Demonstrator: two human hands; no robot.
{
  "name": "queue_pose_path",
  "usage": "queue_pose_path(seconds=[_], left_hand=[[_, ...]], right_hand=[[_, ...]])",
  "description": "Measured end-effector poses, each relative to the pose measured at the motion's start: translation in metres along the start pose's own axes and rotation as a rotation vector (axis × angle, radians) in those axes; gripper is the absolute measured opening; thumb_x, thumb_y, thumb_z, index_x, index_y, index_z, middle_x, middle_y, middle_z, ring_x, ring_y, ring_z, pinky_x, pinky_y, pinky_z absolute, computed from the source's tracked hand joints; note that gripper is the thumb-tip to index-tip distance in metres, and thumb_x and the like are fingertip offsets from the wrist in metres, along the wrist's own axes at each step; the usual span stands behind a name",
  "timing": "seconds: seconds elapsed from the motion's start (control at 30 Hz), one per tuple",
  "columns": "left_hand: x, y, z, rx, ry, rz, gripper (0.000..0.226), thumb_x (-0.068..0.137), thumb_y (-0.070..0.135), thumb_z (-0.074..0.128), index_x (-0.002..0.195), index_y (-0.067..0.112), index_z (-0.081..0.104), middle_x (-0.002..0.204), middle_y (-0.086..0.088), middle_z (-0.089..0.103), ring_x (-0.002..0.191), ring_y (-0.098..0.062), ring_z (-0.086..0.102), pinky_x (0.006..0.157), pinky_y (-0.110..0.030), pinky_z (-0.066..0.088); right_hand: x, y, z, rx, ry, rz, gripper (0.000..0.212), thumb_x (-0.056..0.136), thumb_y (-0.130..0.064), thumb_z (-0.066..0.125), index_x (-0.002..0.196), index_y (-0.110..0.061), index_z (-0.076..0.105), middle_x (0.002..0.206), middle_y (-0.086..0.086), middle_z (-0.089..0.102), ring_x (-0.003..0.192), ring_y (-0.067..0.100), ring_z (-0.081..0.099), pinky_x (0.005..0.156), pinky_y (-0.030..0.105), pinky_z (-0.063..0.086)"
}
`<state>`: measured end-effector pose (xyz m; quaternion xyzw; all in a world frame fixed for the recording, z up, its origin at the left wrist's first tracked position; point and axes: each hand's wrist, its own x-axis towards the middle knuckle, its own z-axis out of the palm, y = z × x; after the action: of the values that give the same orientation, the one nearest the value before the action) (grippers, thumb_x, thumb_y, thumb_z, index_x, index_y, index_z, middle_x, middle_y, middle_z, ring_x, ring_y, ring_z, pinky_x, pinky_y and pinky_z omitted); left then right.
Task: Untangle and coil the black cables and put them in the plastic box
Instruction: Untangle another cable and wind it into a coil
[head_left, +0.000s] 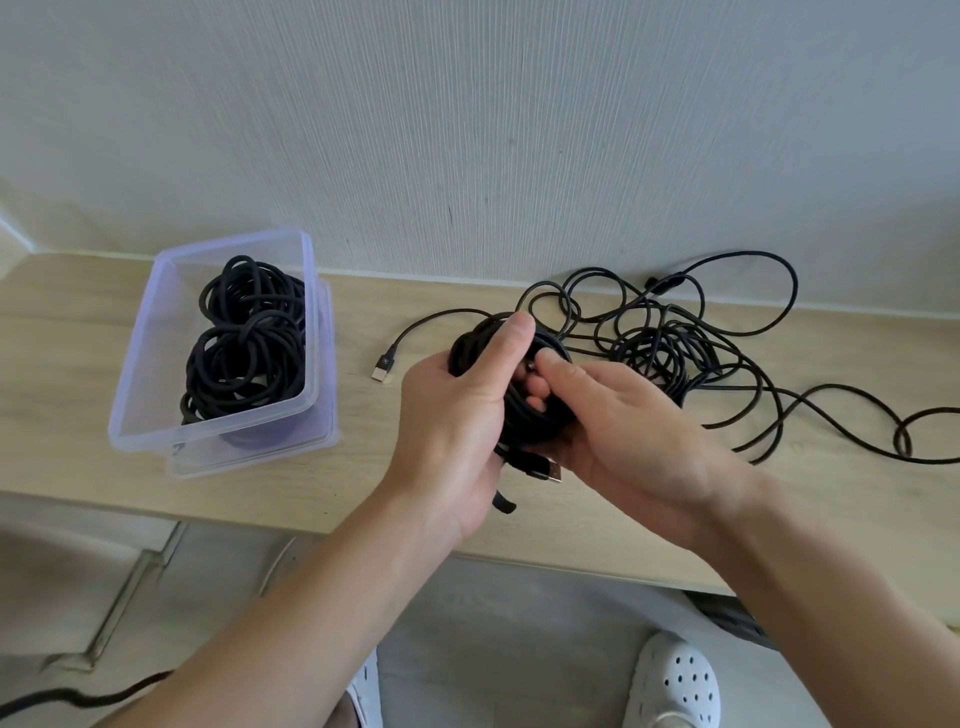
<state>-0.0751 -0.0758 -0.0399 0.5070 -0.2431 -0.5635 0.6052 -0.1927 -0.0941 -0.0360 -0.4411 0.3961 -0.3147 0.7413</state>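
My left hand (457, 415) grips a coil of black cable (540, 421) held above the wooden shelf, thumb over its top edge. My right hand (623, 431) holds the same coil from the right, thumb and fingers pinching into its middle. A USB plug (553, 473) and a short strap end hang below the coil. One free end runs left to another USB plug (383, 371) lying on the shelf. A tangled heap of black cable (670, 348) lies to the right. The clear plastic box (156, 332) at the left holds two coiled black cables (244, 343).
The light wooden shelf (78, 457) runs against a pale textured wall (467, 130). The box stands on its clear lid (249, 460). Cable loops trail to the right edge (914, 431). Below the shelf are floor tiles and white perforated shoes (675, 680).
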Motion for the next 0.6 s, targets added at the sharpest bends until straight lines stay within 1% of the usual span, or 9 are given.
queue_pose_path(seconds=[0.07, 0.13, 0.17, 0.23, 0.3, 0.37, 0.43, 0.5, 0.6], left_hand=[[-0.001, -0.001, 0.002, 0.024, 0.041, 0.077, 0.036, 0.088, 0.026, 0.074, 0.054, 0.018, 0.063, 0.057, -0.001, 0.058, 0.053, -0.014, 0.055, 0.055, -0.027, 0.052], [-0.001, -0.002, 0.003, 0.059, 0.072, 0.157, 0.028, 0.087, 0.023, 0.075, 0.064, 0.012, 0.065, 0.057, -0.001, 0.059, 0.054, -0.015, 0.057, 0.058, -0.034, 0.054], [0.0, -0.002, 0.003, 0.075, 0.09, 0.193, 0.027, 0.086, 0.024, 0.077, 0.07, 0.007, 0.064, 0.059, -0.002, 0.06, 0.056, -0.017, 0.058, 0.059, -0.04, 0.056], [0.002, -0.004, 0.002, 0.107, 0.102, 0.238, 0.035, 0.082, 0.03, 0.081, 0.077, 0.001, 0.061, 0.064, -0.005, 0.06, 0.063, -0.022, 0.06, 0.062, -0.052, 0.056], [0.003, -0.005, 0.002, 0.125, 0.111, 0.286, 0.039, 0.082, 0.034, 0.08, 0.075, 0.001, 0.059, 0.065, -0.004, 0.056, 0.062, -0.017, 0.057, 0.055, -0.039, 0.054], [0.003, -0.006, 0.003, 0.144, 0.105, 0.32, 0.044, 0.083, 0.039, 0.076, 0.073, 0.0, 0.057, 0.067, -0.003, 0.056, 0.063, -0.013, 0.056, 0.056, -0.031, 0.05], [0.004, -0.009, 0.001, 0.154, 0.083, 0.311, 0.045, 0.079, 0.047, 0.073, 0.078, 0.005, 0.06, 0.073, -0.004, 0.06, 0.071, -0.016, 0.058, 0.066, -0.036, 0.052], [0.004, -0.01, 0.001, 0.119, 0.077, 0.286, 0.041, 0.077, 0.047, 0.074, 0.085, 0.009, 0.061, 0.077, -0.003, 0.063, 0.075, -0.016, 0.061, 0.071, -0.034, 0.052], [0.001, -0.013, 0.004, 0.101, 0.027, 0.241, 0.047, 0.067, 0.046, 0.079, 0.094, 0.012, 0.061, 0.086, -0.004, 0.069, 0.083, -0.018, 0.068, 0.075, -0.036, 0.055]], right_hand=[[0.002, 0.003, 0.004, -0.066, 0.036, -0.039, 0.039, 0.105, -0.031, 0.039, 0.073, -0.015, 0.054, 0.072, -0.004, 0.051, 0.082, 0.018, 0.05, 0.099, 0.052, 0.046], [0.003, 0.004, 0.006, -0.127, 0.052, -0.086, 0.04, 0.106, -0.032, 0.036, 0.074, -0.016, 0.053, 0.073, -0.005, 0.053, 0.082, 0.017, 0.051, 0.09, 0.049, 0.047], [0.003, 0.004, 0.008, -0.149, 0.061, -0.103, 0.04, 0.107, -0.033, 0.035, 0.077, -0.014, 0.053, 0.076, -0.003, 0.056, 0.082, 0.017, 0.053, 0.086, 0.048, 0.047], [0.003, 0.005, 0.009, -0.172, 0.076, -0.117, 0.041, 0.106, -0.036, 0.034, 0.091, -0.005, 0.057, 0.094, 0.005, 0.068, 0.093, 0.02, 0.063, 0.093, 0.053, 0.051], [0.003, 0.005, 0.012, -0.206, 0.106, -0.128, 0.049, 0.104, -0.042, 0.036, 0.109, 0.001, 0.059, 0.113, 0.02, 0.068, 0.107, 0.035, 0.065, 0.097, 0.057, 0.049], [0.002, 0.005, 0.014, -0.234, 0.146, -0.149, 0.06, 0.095, -0.05, 0.04, 0.114, 0.004, 0.056, 0.118, 0.029, 0.06, 0.113, 0.045, 0.056, 0.096, 0.062, 0.046], [0.002, 0.005, 0.015, -0.231, 0.167, -0.152, 0.058, 0.093, -0.048, 0.041, 0.114, 0.003, 0.057, 0.119, 0.03, 0.059, 0.114, 0.046, 0.055, 0.096, 0.063, 0.046], [0.002, 0.005, 0.016, -0.204, 0.182, -0.158, 0.046, 0.102, -0.038, 0.038, 0.113, 0.0, 0.06, 0.117, 0.028, 0.062, 0.113, 0.044, 0.058, 0.095, 0.063, 0.047], [0.001, 0.004, 0.015, -0.126, 0.187, -0.174, 0.037, 0.107, -0.025, 0.035, 0.111, -0.003, 0.065, 0.11, 0.017, 0.07, 0.105, 0.032, 0.067, 0.094, 0.058, 0.051]])
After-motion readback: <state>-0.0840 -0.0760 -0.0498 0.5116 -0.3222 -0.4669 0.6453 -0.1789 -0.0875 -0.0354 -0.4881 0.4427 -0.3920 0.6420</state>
